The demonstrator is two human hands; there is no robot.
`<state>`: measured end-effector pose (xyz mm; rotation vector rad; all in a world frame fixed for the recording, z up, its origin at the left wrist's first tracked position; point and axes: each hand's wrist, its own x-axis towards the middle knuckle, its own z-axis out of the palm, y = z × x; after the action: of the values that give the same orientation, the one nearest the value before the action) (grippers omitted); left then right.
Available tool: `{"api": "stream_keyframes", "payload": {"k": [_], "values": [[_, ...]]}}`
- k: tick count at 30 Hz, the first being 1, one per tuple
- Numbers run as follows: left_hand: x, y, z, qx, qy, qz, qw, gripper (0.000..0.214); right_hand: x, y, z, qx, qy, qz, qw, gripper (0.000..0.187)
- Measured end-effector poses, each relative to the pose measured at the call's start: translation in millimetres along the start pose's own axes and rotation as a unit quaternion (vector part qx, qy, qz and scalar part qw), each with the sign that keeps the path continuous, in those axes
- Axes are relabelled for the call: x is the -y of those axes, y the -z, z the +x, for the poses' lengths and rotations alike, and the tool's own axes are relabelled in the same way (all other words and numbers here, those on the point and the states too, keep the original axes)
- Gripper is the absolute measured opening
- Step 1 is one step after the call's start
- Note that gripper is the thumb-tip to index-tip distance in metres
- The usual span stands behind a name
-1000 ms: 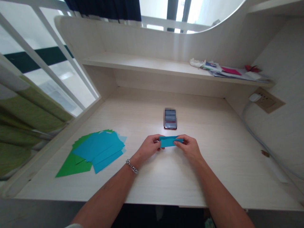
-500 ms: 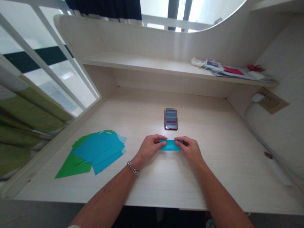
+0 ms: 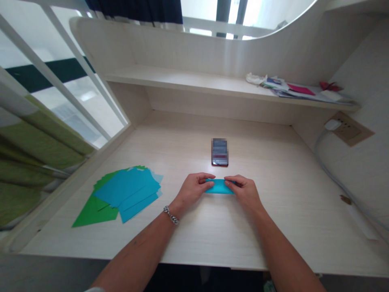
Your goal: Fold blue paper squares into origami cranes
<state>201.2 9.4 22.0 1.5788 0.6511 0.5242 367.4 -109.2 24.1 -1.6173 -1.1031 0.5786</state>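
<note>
A narrow strip of folded blue paper [image 3: 219, 187] lies between my two hands at the middle of the desk. My left hand [image 3: 197, 187] pinches its left end, thumb on the near face and fingers along the far edge. At the right end my right hand [image 3: 242, 189] grips the strip the same way, the thumb over it and the index finger on its top edge. The ends of the strip are partly covered by my fingers. Just beyond the paper a phone [image 3: 219, 152] lies flat, its screen blurred.
To the left, blue sheets [image 3: 130, 188] lie fanned over green sheets [image 3: 86, 211]. A shelf [image 3: 194, 83] runs along the back, with papers [image 3: 299, 90] at its right. On the right wall a cable [image 3: 330, 174] hangs from a socket [image 3: 349, 129].
The view has shifted very slightly. Both hands keep their hold on the folded blue paper, with hardly any movement.
</note>
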Motion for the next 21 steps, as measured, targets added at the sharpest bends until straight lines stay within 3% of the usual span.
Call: {"api": "stream_keyframes", "payload": {"k": [21], "values": [[6.1,3.0,1.3,0.009,0.012,0.033,0.999,0.03,-2.7,1.1,1.4,0.022,-0.035,-0.032,0.999,0.022]]}}
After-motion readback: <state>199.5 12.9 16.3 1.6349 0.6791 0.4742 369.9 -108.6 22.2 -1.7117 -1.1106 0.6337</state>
